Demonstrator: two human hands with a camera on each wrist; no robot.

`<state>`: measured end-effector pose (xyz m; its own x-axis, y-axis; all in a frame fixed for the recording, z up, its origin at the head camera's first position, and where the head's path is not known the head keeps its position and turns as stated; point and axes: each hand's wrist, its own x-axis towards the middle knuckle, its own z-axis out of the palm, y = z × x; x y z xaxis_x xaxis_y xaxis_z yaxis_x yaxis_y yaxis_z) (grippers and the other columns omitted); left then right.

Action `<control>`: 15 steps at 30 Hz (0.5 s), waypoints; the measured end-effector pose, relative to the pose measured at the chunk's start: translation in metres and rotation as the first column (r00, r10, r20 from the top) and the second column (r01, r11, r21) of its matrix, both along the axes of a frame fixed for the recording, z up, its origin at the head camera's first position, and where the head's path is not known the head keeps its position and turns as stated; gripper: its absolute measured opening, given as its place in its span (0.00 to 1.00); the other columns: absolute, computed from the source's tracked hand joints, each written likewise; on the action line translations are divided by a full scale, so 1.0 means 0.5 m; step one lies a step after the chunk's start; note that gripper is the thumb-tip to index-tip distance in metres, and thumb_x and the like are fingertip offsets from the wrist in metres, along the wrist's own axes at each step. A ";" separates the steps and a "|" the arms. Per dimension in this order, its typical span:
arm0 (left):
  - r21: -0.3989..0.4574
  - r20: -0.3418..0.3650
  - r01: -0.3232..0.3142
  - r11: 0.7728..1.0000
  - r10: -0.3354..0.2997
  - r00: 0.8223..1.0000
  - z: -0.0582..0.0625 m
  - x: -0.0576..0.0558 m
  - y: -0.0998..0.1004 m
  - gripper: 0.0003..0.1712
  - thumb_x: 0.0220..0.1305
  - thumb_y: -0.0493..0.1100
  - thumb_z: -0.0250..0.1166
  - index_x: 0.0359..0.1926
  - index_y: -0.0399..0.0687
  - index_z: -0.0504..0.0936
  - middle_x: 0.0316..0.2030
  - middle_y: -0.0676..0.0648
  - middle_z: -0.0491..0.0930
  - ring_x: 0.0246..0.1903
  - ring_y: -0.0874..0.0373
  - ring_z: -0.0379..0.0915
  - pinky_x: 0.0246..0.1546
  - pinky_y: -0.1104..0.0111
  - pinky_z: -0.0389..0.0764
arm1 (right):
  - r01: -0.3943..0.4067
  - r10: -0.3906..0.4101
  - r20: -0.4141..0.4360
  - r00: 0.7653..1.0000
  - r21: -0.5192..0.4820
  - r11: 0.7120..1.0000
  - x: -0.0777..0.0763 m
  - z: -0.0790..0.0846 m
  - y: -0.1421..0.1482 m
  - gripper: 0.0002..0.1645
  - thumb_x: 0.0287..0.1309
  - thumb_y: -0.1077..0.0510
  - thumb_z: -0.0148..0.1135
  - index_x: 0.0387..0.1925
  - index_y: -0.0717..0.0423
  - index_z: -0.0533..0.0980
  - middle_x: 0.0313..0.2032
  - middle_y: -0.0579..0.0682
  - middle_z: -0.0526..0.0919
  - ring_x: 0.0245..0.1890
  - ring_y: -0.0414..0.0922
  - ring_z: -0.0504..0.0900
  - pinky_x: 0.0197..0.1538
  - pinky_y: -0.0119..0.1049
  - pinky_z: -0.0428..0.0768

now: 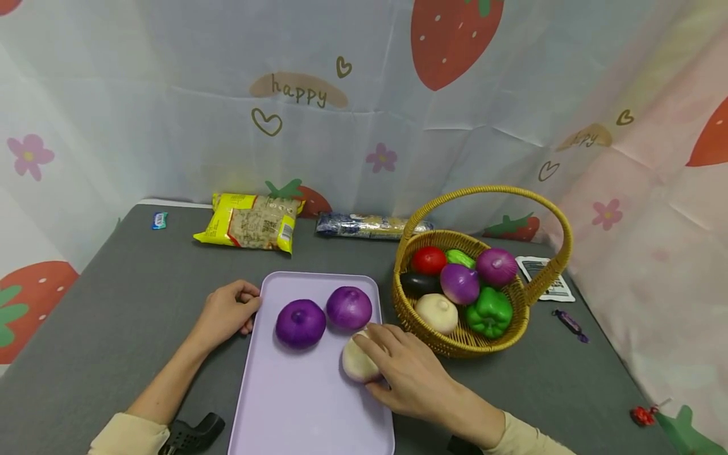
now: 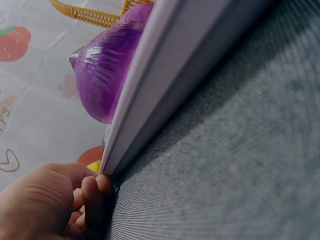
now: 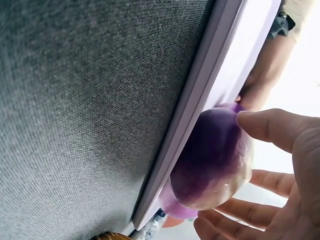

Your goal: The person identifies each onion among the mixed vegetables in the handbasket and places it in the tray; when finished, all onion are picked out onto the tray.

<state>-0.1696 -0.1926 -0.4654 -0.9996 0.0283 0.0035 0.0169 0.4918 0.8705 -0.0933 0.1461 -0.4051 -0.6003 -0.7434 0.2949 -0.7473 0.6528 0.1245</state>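
Observation:
A lilac tray (image 1: 301, 404) lies on the grey table, and my left hand (image 1: 229, 313) pinches its left rim near the far corner. In the left wrist view, the thumb and fingertips (image 2: 104, 184) meet at that rim. Two purple onions, one left (image 1: 300, 324) and one right (image 1: 349, 308), sit on the tray's far half. At the tray's right side, my right hand (image 1: 406, 373) holds a white-and-purple turnip (image 3: 215, 160), thumb on one side and fingers on the other. From the head view, the turnip shows mostly white, partly covered by the fingers.
Right of the tray stands a wicker basket (image 1: 406, 309) with a tall handle, holding several vegetables. A yellow snack bag (image 1: 256, 221) and a long shiny packet (image 1: 364, 226) lie along the back. Small wrapped sweets, one purple (image 1: 570, 325) and one red (image 1: 643, 416), lie far right.

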 end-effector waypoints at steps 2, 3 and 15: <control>0.000 0.000 0.000 1.000 0.000 1.000 0.001 0.000 0.000 0.12 0.64 0.39 0.59 0.44 0.36 0.79 0.26 0.45 0.82 0.14 0.62 0.76 0.17 0.68 0.80 | 0.003 -0.003 -0.002 1.000 0.005 1.000 0.000 0.001 -0.001 0.45 0.39 0.43 0.76 0.61 0.47 0.71 0.57 0.53 0.79 0.56 0.49 0.79 0.56 0.41 0.81; 0.000 0.000 0.000 1.000 0.000 1.000 0.001 0.000 0.000 0.12 0.64 0.39 0.59 0.44 0.36 0.79 0.26 0.45 0.82 0.14 0.62 0.76 0.17 0.68 0.80 | 0.003 -0.003 -0.004 1.000 0.007 1.000 0.000 0.002 -0.001 0.45 0.40 0.43 0.76 0.61 0.47 0.71 0.57 0.53 0.79 0.56 0.49 0.79 0.56 0.41 0.81; 0.002 -0.003 0.001 1.000 -0.001 1.000 0.002 0.001 0.000 0.11 0.64 0.39 0.59 0.44 0.36 0.78 0.27 0.44 0.82 0.14 0.62 0.75 0.17 0.68 0.80 | 0.015 -0.016 -0.013 1.000 -0.056 0.998 -0.005 0.022 0.007 0.40 0.42 0.43 0.74 0.59 0.48 0.73 0.56 0.53 0.79 0.55 0.49 0.79 0.56 0.44 0.81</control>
